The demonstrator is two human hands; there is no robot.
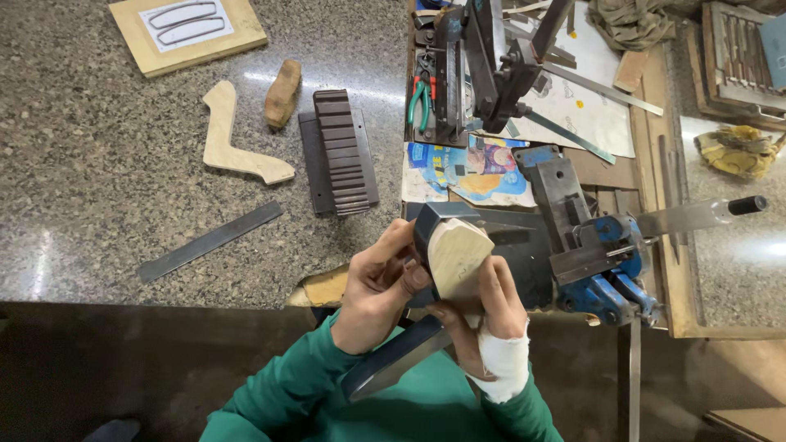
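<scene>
Both hands, left (378, 290) and bandaged right (491, 315), clench a wood-handled knife (453, 254); blue vise (606, 266) just right, colourful sheet (475, 168) behind

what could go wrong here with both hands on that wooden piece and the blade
1. The blade slants toward the lap, edge close to the left hand; a slip could cut.
2. The bandaged right hand may grip the wooden handle block weakly, so it could twist.
3. The blue vise juts beside the right hand, a possible knock.

Knife (409, 348): broad dark steel blade, pale rounded wooden handle (457, 255). Held upright over the lap. Blade angled down-left.
</scene>
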